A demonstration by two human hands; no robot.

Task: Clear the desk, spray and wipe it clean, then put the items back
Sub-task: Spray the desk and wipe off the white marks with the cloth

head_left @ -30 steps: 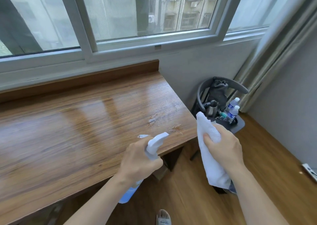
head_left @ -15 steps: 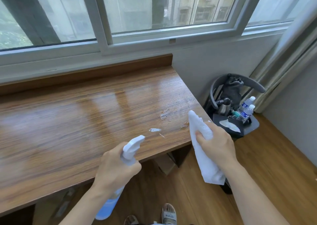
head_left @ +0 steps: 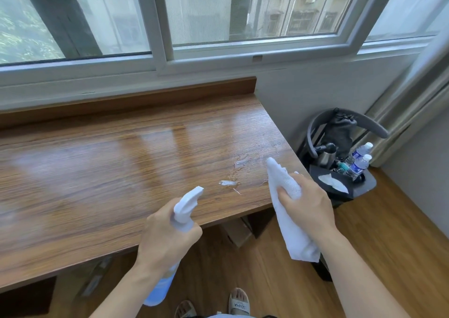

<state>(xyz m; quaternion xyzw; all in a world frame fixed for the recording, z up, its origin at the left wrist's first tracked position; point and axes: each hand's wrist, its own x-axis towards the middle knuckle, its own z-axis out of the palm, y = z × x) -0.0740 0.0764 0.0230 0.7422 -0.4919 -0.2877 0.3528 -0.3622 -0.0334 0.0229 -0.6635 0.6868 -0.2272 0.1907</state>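
1. Head view, lower centre: the left hand is wrapped round the spray bottle, nozzle aimed over the desk.
2. Right of centre: the right hand clutches the white cloth at the desk's near right corner.
3. Wet streaks lie between them; I'd judge it best to spray there sparingly, then wipe along the grain.

A dark chair stands in the corner under the window. Beside it hangs a curtain. Below the chair lies a wooden floor.
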